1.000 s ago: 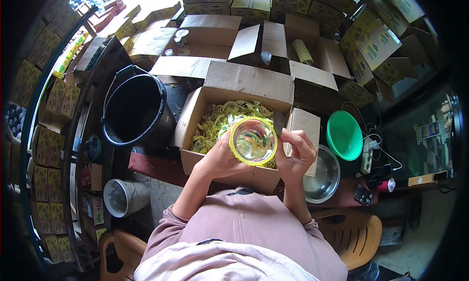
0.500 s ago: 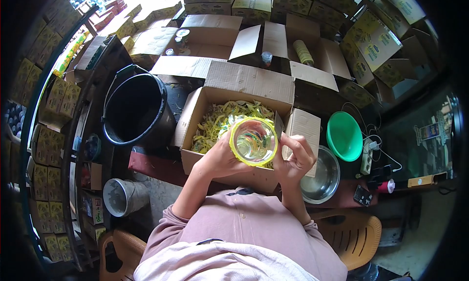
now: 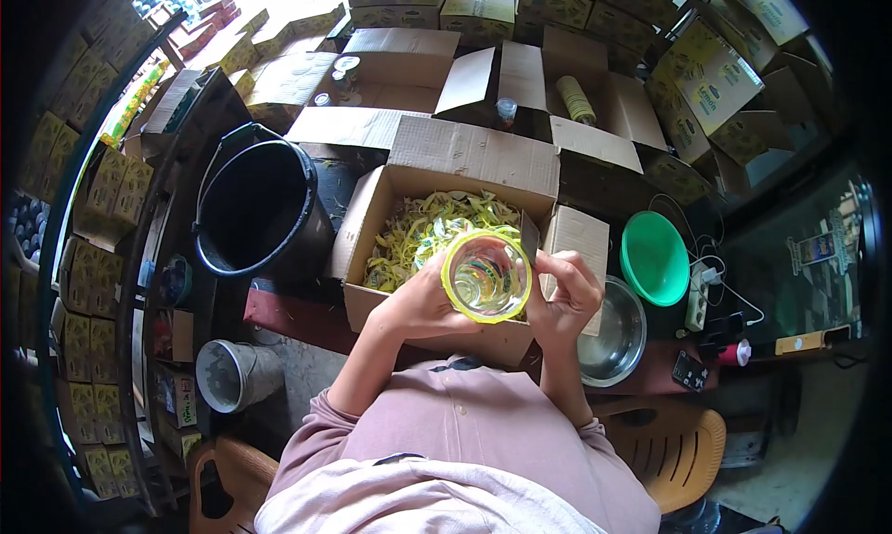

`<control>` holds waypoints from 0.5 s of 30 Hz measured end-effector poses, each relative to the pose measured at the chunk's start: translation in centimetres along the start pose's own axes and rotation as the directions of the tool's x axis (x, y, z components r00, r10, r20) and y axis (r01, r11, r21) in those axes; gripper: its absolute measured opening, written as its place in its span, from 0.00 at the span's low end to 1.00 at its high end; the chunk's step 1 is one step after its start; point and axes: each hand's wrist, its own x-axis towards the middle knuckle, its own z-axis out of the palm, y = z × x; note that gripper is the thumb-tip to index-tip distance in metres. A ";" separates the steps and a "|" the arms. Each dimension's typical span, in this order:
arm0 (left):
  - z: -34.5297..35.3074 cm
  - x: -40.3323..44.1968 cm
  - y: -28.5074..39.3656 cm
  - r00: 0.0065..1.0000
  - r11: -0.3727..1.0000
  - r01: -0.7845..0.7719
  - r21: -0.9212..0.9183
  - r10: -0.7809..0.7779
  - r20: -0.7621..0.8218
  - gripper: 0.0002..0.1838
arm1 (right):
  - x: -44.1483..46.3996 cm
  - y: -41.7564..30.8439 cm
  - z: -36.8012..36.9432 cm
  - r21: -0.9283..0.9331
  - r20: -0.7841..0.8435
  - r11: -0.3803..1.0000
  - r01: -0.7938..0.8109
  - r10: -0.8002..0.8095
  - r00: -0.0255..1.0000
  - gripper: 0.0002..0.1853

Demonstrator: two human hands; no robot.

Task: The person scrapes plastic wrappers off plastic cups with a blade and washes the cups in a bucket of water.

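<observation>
My left hand point(image 3: 420, 297) is wrapped around a clear cup point(image 3: 487, 279) with a yellow rim, its round mouth tilted up towards me. Between the thumb and fingers of my right hand point(image 3: 563, 297) is a thin, flat, dark blade point(image 3: 529, 236), which stands up beside the cup's right edge. Whether the blade touches the rim I cannot tell. Behind and below the cup, an open cardboard box point(image 3: 476, 162) holds a heap of curled yellow strips point(image 3: 409, 241).
A black bucket point(image 3: 314, 200) stands left of the box, a grey pail point(image 3: 206, 376) lower down. At right are a metal bowl point(image 3: 618, 339), a green basin point(image 3: 655, 260), a power strip point(image 3: 699, 302) and a phone point(image 3: 689, 371). More open cartons point(image 3: 409, 42) stand behind.
The cup has shifted slightly right and down in my left hand's grip, and its tilt differs a little. My right hand and the blade have barely moved.
</observation>
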 end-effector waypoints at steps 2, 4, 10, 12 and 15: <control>0.0 0.1 0.0 1.000 1.000 -0.002 -0.017 0.002 0.001 0.35 | -0.1 0.0 -0.1 0.038 0.007 0.999 -0.018 0.018 1.000 0.12; -0.1 0.1 -0.1 1.000 0.998 0.004 -0.065 -0.005 -0.017 0.35 | -0.2 0.1 -0.2 0.068 0.013 0.997 -0.039 0.038 0.999 0.11; -0.4 0.1 -0.2 0.998 0.990 0.053 -0.134 -0.048 0.041 0.37 | -0.4 -0.1 -0.3 0.066 0.020 0.997 -0.049 0.048 0.999 0.10; -0.5 0.2 -0.1 0.997 0.989 0.063 -0.132 -0.055 0.063 0.37 | -0.1 -0.2 -0.2 0.055 0.017 0.998 -0.031 0.030 0.999 0.10; -0.4 0.2 0.0 0.999 0.994 0.021 -0.108 -0.016 0.046 0.35 | -0.1 -0.3 0.0 -0.006 0.001 1.000 -0.011 0.011 1.000 0.12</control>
